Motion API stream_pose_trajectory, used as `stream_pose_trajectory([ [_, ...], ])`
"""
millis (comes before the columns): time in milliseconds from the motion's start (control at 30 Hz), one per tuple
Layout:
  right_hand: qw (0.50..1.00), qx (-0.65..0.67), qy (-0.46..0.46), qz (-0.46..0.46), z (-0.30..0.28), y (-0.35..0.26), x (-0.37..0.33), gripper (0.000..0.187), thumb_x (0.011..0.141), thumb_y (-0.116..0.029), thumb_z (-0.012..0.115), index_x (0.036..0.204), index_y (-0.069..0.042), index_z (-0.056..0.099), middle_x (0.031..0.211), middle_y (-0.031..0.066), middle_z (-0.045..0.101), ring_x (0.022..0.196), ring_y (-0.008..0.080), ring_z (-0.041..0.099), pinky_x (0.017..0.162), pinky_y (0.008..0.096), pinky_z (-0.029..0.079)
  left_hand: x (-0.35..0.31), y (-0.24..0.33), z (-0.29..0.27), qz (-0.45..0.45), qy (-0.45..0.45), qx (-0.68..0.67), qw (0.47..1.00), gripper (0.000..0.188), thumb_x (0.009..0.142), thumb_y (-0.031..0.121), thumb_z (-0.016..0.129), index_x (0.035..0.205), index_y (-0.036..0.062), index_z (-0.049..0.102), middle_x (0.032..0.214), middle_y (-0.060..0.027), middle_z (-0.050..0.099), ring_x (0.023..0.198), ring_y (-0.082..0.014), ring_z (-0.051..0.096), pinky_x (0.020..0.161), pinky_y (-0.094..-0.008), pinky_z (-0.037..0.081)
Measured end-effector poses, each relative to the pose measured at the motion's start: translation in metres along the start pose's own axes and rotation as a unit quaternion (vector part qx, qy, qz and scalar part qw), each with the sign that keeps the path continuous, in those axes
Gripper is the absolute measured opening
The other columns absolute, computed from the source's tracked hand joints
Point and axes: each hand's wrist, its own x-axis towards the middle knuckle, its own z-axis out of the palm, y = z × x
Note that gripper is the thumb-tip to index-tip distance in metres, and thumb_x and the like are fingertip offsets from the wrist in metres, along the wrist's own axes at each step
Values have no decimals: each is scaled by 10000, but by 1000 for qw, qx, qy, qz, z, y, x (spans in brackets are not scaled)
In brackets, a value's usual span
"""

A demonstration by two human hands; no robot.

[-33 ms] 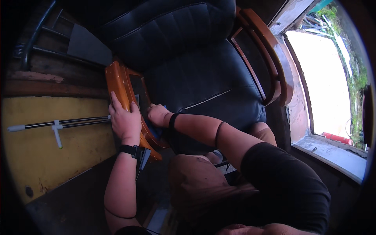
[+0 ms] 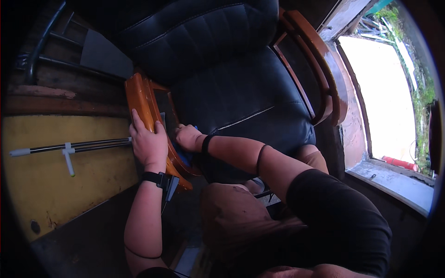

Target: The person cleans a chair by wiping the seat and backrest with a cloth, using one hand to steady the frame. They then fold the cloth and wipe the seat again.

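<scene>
Head view: left hand [image 2: 148, 144] clamps wooden armrest [image 2: 139, 99] edge — right hand [image 2: 187, 137] presses blue cloth [image 2: 185, 155], tight gap beside seat [image 2: 250, 102].

The chair's left armrest [image 2: 141, 104] is glossy, varnished orange-brown wood, smooth under the left hand [image 2: 149, 144]. The right armrest [image 2: 320, 69] on the right has the same shiny wood. The seat [image 2: 245, 97] and backrest [image 2: 194, 32] are black padded leather-like upholstery, stitched and slightly sheeny. A blue cloth [image 2: 185, 155] shows by the right hand [image 2: 187, 136]. On the left, the yellow wall [image 2: 51, 185] looks matt and scuffed; a rough, worn wooden beam [image 2: 55, 109] runs above it.
</scene>
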Motion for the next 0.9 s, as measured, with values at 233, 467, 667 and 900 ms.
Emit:
stream_pose_trajectory([
  [233, 934, -7, 293, 206, -90, 130, -13, 265, 772, -278, 717, 945, -77, 722, 1070, 122, 622, 1045, 325, 588, 825, 432, 541, 1, -1, 0, 23, 5, 16, 1000, 737, 953, 360, 598, 1579, 190, 248, 1463, -202, 465, 1205, -382, 601, 947, -470, 543],
  [467, 874, 38, 310, 374, -189, 247, -114, 402, 824, -286, 727, 1148, -63, 647, 1225, 177, 619, 1161, 351, 594, 952, 475, 503, -1, 1, -4, 2, -20, 25, 999, 737, 966, 367, 591, 1585, 197, 230, 1475, -199, 453, 1224, -371, 593, 946, -461, 550],
  [667, 872, -109, 269, 395, -186, 246, -148, 508, 870, -196, 707, 1336, -53, 562, 1319, 210, 596, 1280, 379, 535, 1031, 487, 469, 0, 0, -3, 4, -19, 28, 999, 738, 964, 370, 592, 1586, 199, 233, 1479, -197, 452, 1239, -379, 582, 958, -473, 542],
  [900, 917, -133, 165, 337, -160, 215, -115, 251, 927, -240, 635, 1125, -123, 735, 1298, 123, 605, 1221, 336, 554, 1012, 469, 440, -1, 0, -3, -5, -25, 26, 999, 744, 958, 372, 598, 1586, 205, 235, 1481, -197, 452, 1239, -394, 577, 972, -484, 531],
])
